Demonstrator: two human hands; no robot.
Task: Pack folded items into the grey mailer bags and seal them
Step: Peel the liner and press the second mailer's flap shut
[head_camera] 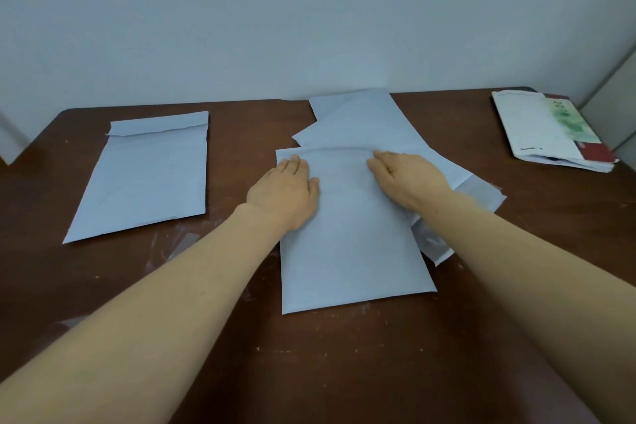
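Observation:
A grey mailer bag [351,251] lies flat in front of me on the brown table [327,354], its far end towards the wall. My left hand [287,193] rests palm down on its upper left part, fingers together. My right hand [407,181] presses palm down on its upper right part, fingertips at the folded top edge. Neither hand grips anything. Under and behind this bag lie more grey mailers [361,124], fanned out. Another grey mailer [148,175] with its flap folded over lies apart at the left.
A stack of printed papers and booklets [550,134] sits at the table's far right corner. Strips of clear film [179,244] lie on the table near my left forearm. A pale wall [275,10] rises right behind the table.

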